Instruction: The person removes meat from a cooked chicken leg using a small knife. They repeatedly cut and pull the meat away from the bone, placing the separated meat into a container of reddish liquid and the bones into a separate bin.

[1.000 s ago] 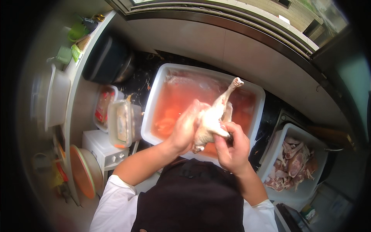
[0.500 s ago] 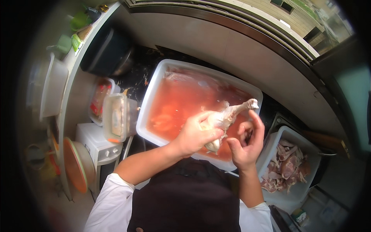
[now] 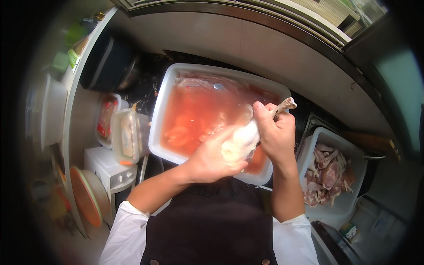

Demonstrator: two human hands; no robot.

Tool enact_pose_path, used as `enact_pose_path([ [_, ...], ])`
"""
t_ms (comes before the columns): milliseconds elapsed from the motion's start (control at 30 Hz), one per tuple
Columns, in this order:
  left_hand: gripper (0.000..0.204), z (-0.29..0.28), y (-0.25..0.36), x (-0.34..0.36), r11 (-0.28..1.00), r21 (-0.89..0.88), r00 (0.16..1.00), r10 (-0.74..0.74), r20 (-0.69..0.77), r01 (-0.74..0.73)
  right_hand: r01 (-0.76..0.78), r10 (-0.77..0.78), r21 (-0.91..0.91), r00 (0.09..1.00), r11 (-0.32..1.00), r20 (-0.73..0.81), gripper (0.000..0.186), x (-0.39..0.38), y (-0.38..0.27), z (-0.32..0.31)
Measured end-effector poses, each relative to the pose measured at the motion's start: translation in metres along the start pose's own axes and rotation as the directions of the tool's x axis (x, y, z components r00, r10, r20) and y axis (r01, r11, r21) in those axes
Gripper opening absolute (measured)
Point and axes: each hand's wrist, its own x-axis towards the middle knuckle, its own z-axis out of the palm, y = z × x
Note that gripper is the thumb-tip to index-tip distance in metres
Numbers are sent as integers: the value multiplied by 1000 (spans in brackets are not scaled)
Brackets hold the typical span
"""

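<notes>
A raw, pale poultry leg [image 3: 245,140] is held in both hands above a white tub [image 3: 158,126] of reddish water. My left hand [image 3: 207,154] cups its thick thigh end from the left, fingers partly hidden beneath it. Around the thinner shank my right hand [image 3: 279,137] is closed, with the bony tip poking out past the fist at the upper right. Pale pieces of meat show dimly under the water.
To the right stands a second white tub [image 3: 309,152] with several raw poultry legs [image 3: 330,172]. On the left are lidded plastic boxes [image 3: 128,134], a white appliance with knobs [image 3: 112,168], a dark pot [image 3: 110,64] and a shelf edge [image 3: 73,106]. A window [image 3: 318,22] lies beyond the wall.
My right hand has gone from open beside the leg to gripping its shank. The leg has turned, its skin side now showing, and the view has shifted slightly.
</notes>
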Motion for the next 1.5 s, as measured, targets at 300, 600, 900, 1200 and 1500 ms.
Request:
enact_pose_path([
  [300, 86, -6, 11, -3, 999, -20, 996, 33, 88, -31, -71, 70, 79, 997, 994, 15, 36, 9, -10, 1],
  [600, 79, 0, 26, 0, 963, -255, 994, 103, 26, -93, 270, -282, -97, 949, 958, -144, 32, -31, -16, 6],
  [900, 78, -2, 36, 4, 988, -150, 999, 43, -21, -46, 53, -29, -120, 980, 991, 195, 26, -53, -14, 1],
  [1200, 84, 1, 33, 0, 974, -221, 998, 49, -35, -56, -93, 99, -33, 959, 995, 265, 33, -57, -16, -2],
  [1500, 72, -5, 36, -5, 845, -525, 995, -81, 62, 102, -229, 167, 176, 937, 957, 308, 27, -60, -8, -6],
])
